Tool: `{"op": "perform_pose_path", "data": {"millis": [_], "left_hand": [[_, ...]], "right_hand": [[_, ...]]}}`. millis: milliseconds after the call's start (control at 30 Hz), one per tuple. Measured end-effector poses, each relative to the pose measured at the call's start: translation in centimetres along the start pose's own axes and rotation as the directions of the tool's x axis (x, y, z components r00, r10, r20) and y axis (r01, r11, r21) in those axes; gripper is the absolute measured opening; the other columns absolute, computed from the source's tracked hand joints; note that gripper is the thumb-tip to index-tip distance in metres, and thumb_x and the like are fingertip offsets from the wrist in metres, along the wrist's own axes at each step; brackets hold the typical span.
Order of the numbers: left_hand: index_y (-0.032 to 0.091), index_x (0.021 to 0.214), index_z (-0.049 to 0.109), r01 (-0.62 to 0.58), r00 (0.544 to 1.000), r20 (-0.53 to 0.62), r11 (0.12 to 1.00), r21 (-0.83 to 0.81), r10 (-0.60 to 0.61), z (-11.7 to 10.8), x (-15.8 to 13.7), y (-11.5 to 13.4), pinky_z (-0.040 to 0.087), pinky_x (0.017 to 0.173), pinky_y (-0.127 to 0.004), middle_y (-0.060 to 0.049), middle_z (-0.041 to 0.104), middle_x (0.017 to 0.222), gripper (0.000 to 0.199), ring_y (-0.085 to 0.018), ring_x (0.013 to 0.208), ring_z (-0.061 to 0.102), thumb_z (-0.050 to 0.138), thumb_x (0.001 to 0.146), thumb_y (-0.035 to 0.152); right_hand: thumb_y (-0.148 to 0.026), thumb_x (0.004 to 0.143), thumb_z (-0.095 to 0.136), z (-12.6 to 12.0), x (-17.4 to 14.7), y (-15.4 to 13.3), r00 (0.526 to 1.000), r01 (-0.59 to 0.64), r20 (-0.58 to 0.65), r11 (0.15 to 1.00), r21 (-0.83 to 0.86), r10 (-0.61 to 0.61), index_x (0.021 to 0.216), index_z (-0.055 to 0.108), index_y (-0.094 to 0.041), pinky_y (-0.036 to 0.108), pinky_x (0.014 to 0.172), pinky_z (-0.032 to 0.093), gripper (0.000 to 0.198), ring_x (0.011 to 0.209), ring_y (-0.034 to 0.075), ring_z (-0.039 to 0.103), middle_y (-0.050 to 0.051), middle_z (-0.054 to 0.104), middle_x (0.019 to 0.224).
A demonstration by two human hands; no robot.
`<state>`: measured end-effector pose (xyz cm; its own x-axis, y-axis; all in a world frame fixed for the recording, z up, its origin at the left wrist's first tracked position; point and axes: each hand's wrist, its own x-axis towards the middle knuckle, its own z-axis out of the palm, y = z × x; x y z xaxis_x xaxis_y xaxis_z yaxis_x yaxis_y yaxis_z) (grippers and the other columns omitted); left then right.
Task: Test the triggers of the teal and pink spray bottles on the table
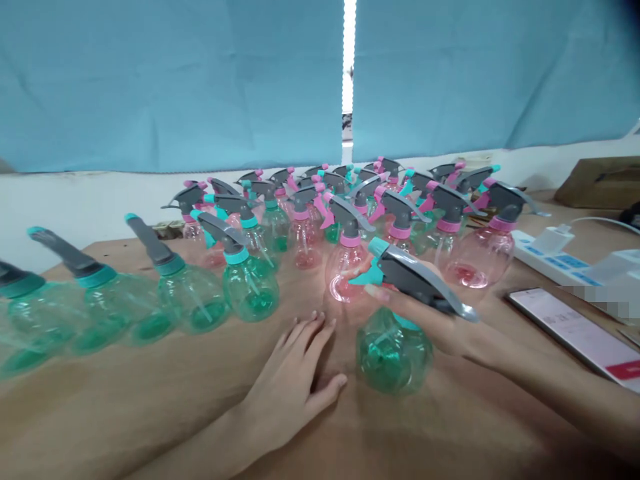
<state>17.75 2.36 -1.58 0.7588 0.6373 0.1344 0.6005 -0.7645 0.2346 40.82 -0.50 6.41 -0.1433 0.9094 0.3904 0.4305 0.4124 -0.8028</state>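
A clear green spray bottle [390, 360] with a teal collar and a grey trigger head stands in front of me, slightly tilted. My right hand [443, 330] is closed around its neck, below the lever, with fingers reaching past the teal trigger. Part of the grip is hidden behind the spray head. Palm down on the table, my left hand [287, 377] lies open with fingers spread, left of that bottle and holding nothing. Just beyond the right hand is a pink spray bottle [344, 267]. Another green spray bottle [251, 287] stands past the left fingertips.
Several green bottles [193, 297] line the left side of the wooden table [165, 400]. Pink and green ones crowd the back. A phone [575, 333] and a white power strip [555, 257] lie at right; a brown box [597, 181] sits behind them.
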Motion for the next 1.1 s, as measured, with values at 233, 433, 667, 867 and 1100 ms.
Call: {"op": "perform_pose_path", "data": {"millis": [233, 433, 667, 867, 1100], "left_hand": [[0.016, 0.143, 0.033, -0.041, 0.999, -0.023, 0.998, 0.052, 0.042, 0.36, -0.02, 0.03, 0.031, 0.108, -0.052, -0.014, 0.039, 0.147, 0.058, -0.030, 0.136, 0.033, 0.051, 0.093, 0.040], [0.015, 0.142, 0.035, -0.046, 0.999, -0.014, 0.997, 0.059, 0.047, 0.12, 0.04, 0.16, 0.030, 0.109, -0.051, -0.014, 0.040, 0.146, 0.057, -0.030, 0.136, 0.033, 0.051, 0.094, 0.040], [0.016, 0.140, 0.037, -0.047, 0.998, -0.027, 0.997, 0.059, 0.048, 0.16, 0.14, 0.17, 0.031, 0.109, -0.051, -0.014, 0.042, 0.145, 0.054, -0.030, 0.135, 0.035, 0.051, 0.094, 0.040], [0.016, 0.138, 0.040, -0.048, 0.998, -0.023, 0.997, 0.061, 0.050, 0.11, 0.21, 0.21, 0.030, 0.108, -0.050, -0.013, 0.042, 0.145, 0.052, -0.030, 0.135, 0.035, 0.050, 0.094, 0.041], [0.018, 0.139, 0.039, -0.042, 0.998, -0.043, 0.998, 0.047, 0.044, 0.16, 0.12, 0.16, 0.031, 0.108, -0.050, -0.012, 0.043, 0.145, 0.052, -0.030, 0.134, 0.036, 0.051, 0.093, 0.040]], "right_hand": [[-0.034, 0.082, 0.061, -0.10, -0.90, 0.52, 0.985, 0.038, -0.157, 0.981, -0.189, -0.068, 0.082, 0.057, -0.027, 0.025, 0.046, 0.040, 0.009, 0.053, 0.013, 0.048, -0.002, 0.051, 0.063], [-0.035, 0.084, 0.058, -0.51, -0.94, 0.56, 0.987, 0.040, -0.138, 0.963, -0.267, -0.079, 0.080, 0.057, -0.025, 0.024, 0.045, 0.038, 0.011, 0.050, 0.012, 0.045, -0.002, 0.049, 0.061], [-0.037, 0.087, 0.053, -0.34, -0.59, 0.43, 0.998, 0.044, -0.048, 0.994, -0.098, -0.049, 0.068, 0.044, -0.022, 0.024, 0.050, 0.037, 0.026, 0.054, 0.010, 0.039, -0.003, 0.042, 0.062], [-0.036, 0.089, 0.051, -0.48, -0.49, 0.18, 0.998, 0.059, -0.032, 0.996, -0.071, -0.061, 0.066, 0.041, -0.021, 0.022, 0.048, 0.032, 0.029, 0.054, 0.008, 0.033, -0.005, 0.036, 0.060], [-0.035, 0.084, 0.059, -0.71, -1.00, 0.46, 0.994, 0.023, -0.103, 0.978, -0.208, -0.046, 0.071, 0.055, -0.023, 0.022, 0.044, 0.038, 0.018, 0.052, 0.011, 0.047, -0.003, 0.049, 0.059]]}}
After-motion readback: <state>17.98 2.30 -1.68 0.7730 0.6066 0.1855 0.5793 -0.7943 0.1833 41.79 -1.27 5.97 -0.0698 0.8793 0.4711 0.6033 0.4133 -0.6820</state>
